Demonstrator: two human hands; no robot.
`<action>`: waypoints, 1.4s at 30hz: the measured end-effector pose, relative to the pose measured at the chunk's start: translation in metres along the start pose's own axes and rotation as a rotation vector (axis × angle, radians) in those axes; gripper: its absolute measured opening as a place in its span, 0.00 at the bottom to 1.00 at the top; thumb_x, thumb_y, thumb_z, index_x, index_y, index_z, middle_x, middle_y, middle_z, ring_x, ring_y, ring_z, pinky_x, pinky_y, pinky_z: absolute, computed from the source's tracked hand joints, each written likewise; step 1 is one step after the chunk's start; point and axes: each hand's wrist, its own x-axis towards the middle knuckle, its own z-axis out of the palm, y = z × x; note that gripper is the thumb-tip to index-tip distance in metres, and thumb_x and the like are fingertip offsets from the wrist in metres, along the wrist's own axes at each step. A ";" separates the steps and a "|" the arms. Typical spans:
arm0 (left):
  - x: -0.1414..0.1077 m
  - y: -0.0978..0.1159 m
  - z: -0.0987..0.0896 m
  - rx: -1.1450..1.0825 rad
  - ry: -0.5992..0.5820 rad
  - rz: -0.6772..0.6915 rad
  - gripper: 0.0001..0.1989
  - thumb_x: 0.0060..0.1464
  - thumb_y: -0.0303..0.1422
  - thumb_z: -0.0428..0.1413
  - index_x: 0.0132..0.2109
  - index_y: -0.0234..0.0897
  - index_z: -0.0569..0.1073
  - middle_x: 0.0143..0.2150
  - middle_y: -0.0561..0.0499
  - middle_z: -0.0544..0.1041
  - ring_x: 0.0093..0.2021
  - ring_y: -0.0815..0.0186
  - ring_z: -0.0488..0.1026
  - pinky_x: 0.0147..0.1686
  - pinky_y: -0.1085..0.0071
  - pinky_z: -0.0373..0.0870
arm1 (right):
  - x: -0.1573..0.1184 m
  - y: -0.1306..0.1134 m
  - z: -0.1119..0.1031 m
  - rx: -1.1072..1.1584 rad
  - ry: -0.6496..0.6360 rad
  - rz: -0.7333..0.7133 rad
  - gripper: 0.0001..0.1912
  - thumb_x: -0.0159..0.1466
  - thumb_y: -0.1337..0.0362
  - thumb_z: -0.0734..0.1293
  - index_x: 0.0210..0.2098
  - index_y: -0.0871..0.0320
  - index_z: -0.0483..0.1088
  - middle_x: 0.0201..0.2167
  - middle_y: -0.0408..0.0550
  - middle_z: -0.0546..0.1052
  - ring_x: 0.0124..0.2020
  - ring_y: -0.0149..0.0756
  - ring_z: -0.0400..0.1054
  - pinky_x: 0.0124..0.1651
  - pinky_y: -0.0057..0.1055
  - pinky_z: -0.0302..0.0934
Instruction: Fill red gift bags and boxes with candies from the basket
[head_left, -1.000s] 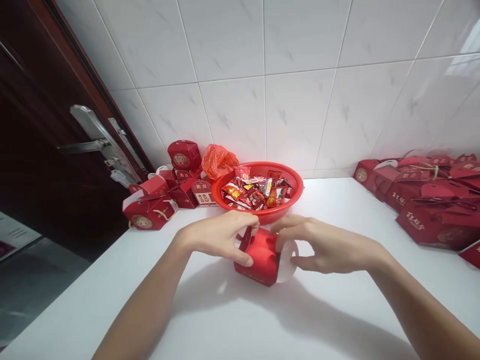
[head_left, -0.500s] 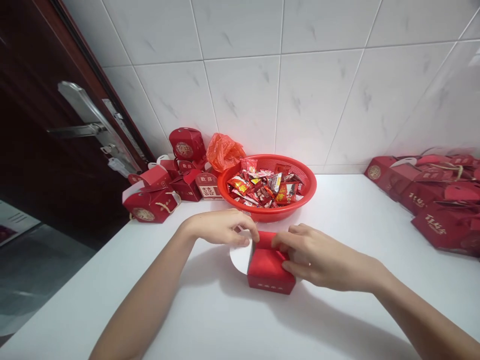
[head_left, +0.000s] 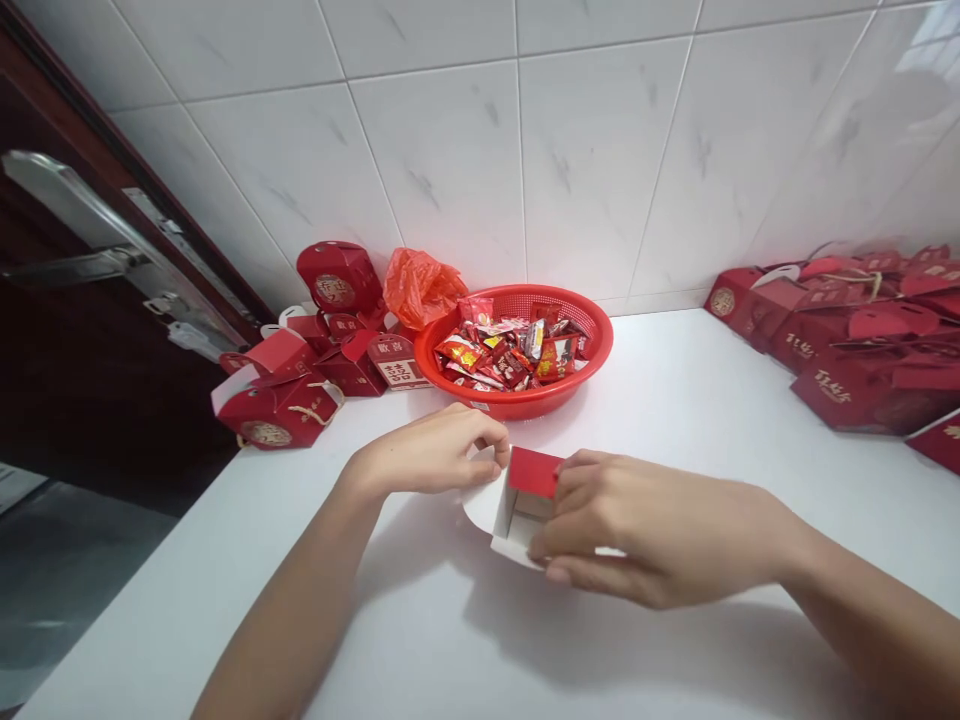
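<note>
From the head view, we have the box on the table, near the middle and on the near side of the basket, a little apart from it. The box is open at the top, so we can see part of its pale inside; its far flap is red, and a white flap spreads out to the left.

Our left hand is curled at the box's left side, thumb and finger closed on the edge by the white flap. Our right hand covers the right side, its bent fingers gripping the near flap; we cannot tell exactly how each fingertip sits.

The basket holds wrapped sweets. At its far left lies the crumpled bag, and left of that we see a cluster of red boxes, some stacked. More boxes, the right pile, lie at the right by the tiled wall. At the far left stands the door with its metal handle.
</note>
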 end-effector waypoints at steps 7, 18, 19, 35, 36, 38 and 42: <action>-0.002 0.001 0.010 0.039 0.092 0.034 0.10 0.59 0.32 0.50 0.39 0.41 0.76 0.45 0.51 0.77 0.47 0.60 0.71 0.44 0.69 0.63 | -0.009 -0.032 0.023 -0.286 0.027 0.084 0.15 0.71 0.59 0.60 0.34 0.56 0.75 0.27 0.50 0.77 0.36 0.44 0.72 0.54 0.48 0.60; -0.016 0.025 0.017 0.097 0.052 -0.058 0.22 0.55 0.51 0.57 0.50 0.42 0.73 0.49 0.49 0.73 0.39 0.60 0.73 0.35 0.69 0.64 | -0.016 -0.012 0.033 -0.391 0.069 0.294 0.40 0.58 0.53 0.75 0.65 0.55 0.60 0.70 0.67 0.56 0.64 0.66 0.60 0.51 0.56 0.67; -0.017 0.025 0.017 0.081 0.052 -0.054 0.24 0.54 0.51 0.58 0.52 0.43 0.72 0.51 0.48 0.72 0.39 0.59 0.74 0.36 0.69 0.65 | -0.015 -0.010 0.033 -0.403 0.048 0.302 0.45 0.57 0.53 0.76 0.68 0.56 0.56 0.70 0.68 0.54 0.64 0.67 0.60 0.50 0.55 0.67; -0.015 0.029 0.020 0.103 -0.015 -0.187 0.39 0.49 0.57 0.57 0.61 0.37 0.65 0.42 0.44 0.78 0.43 0.47 0.76 0.34 0.65 0.67 | -0.008 0.014 0.008 -0.214 -0.180 0.366 0.61 0.52 0.41 0.74 0.73 0.59 0.44 0.70 0.73 0.53 0.67 0.66 0.55 0.60 0.56 0.56; -0.016 0.030 0.022 0.112 -0.019 -0.204 0.39 0.49 0.57 0.57 0.60 0.37 0.65 0.42 0.43 0.78 0.43 0.46 0.76 0.33 0.65 0.67 | -0.008 0.013 0.007 -0.222 -0.191 0.359 0.60 0.52 0.42 0.75 0.73 0.59 0.46 0.70 0.72 0.55 0.66 0.65 0.57 0.59 0.54 0.57; -0.018 0.033 0.025 0.107 -0.017 -0.228 0.39 0.49 0.57 0.57 0.60 0.36 0.66 0.44 0.41 0.79 0.45 0.44 0.76 0.35 0.63 0.68 | -0.010 0.011 0.005 -0.226 -0.197 0.342 0.59 0.51 0.42 0.76 0.72 0.58 0.49 0.68 0.70 0.58 0.63 0.63 0.61 0.58 0.51 0.58; -0.016 0.033 0.029 0.074 0.030 -0.204 0.46 0.50 0.58 0.57 0.69 0.39 0.58 0.67 0.37 0.67 0.63 0.41 0.66 0.52 0.58 0.67 | -0.011 0.018 0.004 -0.221 -0.142 0.329 0.57 0.49 0.44 0.77 0.70 0.57 0.54 0.64 0.66 0.65 0.61 0.62 0.61 0.57 0.49 0.59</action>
